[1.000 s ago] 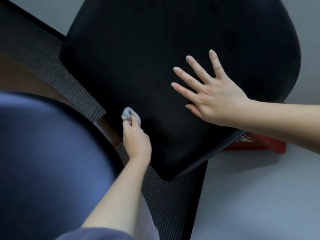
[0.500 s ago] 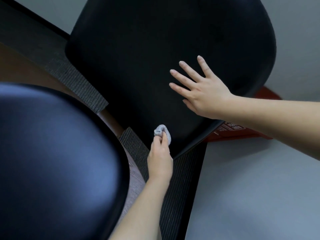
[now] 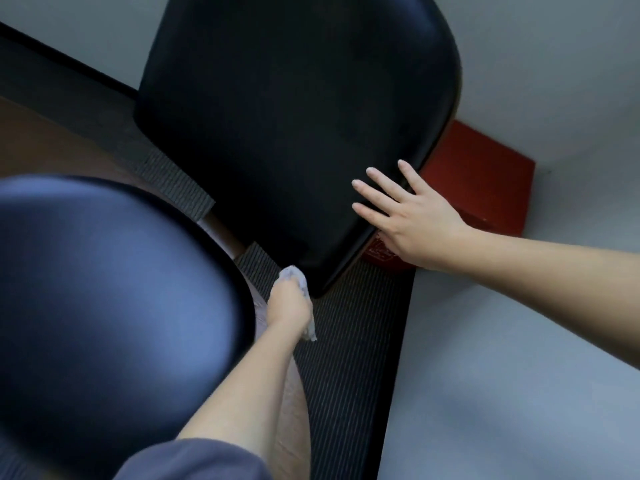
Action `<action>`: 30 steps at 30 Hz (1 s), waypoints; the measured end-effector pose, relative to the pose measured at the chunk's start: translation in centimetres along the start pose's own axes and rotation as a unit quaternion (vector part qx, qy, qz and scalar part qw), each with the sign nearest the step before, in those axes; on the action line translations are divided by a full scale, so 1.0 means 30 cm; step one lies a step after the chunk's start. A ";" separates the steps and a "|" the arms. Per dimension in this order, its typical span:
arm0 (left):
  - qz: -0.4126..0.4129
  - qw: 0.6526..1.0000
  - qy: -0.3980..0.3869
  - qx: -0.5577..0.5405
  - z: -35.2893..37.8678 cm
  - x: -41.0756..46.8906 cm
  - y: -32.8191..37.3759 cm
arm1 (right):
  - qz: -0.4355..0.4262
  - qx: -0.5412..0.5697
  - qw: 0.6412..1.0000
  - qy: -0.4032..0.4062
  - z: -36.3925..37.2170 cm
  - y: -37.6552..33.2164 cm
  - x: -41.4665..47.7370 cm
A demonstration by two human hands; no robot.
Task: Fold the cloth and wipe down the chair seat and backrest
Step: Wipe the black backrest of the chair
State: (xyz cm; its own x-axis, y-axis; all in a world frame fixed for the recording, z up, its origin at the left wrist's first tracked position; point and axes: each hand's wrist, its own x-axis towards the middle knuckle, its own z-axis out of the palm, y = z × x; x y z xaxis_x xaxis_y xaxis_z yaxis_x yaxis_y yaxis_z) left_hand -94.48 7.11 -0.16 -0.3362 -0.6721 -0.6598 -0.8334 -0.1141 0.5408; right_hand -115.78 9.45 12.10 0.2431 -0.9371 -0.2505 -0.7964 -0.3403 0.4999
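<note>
A black chair panel [image 3: 287, 109], seat or backrest I cannot tell, fills the upper middle of the head view. My right hand [image 3: 412, 216] lies flat on its lower right edge with the fingers straight and spread. My left hand [image 3: 289, 301] grips a small bunched pale grey cloth [image 3: 297, 277] just below the panel's bottom corner. A tail of the cloth hangs out under the hand. A second dark rounded chair surface [image 3: 104, 292] with a blue sheen fills the lower left, close to the camera.
Dark striped carpet strips [image 3: 346, 358] run under the chair. A red box [image 3: 481, 174] sits against the white wall behind the right edge of the panel. Brown floor [image 3: 52, 140] shows at the left. Pale floor [image 3: 502, 393] spreads at lower right.
My left hand with the cloth has slid down along the panel to its bottom corner. My right hand has shifted from the middle of the panel to its lower right edge.
</note>
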 end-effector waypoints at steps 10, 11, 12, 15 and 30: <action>0.277 0.919 0.215 0.181 -0.031 0.017 0.296 | 0.124 0.060 0.989 -0.051 -0.027 0.050 -0.118; 0.269 0.921 0.206 0.191 -0.004 0.012 0.265 | 0.129 0.075 0.987 -0.054 -0.015 0.039 -0.129; 0.256 0.935 0.180 0.168 0.015 -0.003 0.229 | 0.134 0.091 0.985 -0.062 -0.006 0.026 -0.143; 0.227 0.964 0.096 0.099 0.034 -0.068 0.134 | 0.140 0.140 0.974 -0.106 -0.013 -0.017 -0.189; 0.175 0.977 0.036 -0.120 -0.483 -0.610 0.041 | 0.303 0.883 0.351 -0.077 -0.458 -0.354 -0.256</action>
State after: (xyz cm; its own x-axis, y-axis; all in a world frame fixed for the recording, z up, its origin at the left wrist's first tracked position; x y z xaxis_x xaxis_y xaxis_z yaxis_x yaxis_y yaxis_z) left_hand -82.99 8.65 20.14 -0.5427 -0.7498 -0.3785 -0.5434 -0.0302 0.8389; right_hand -101.57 19.18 20.12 -0.1920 -0.7346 -0.6507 0.1882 0.6232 -0.7591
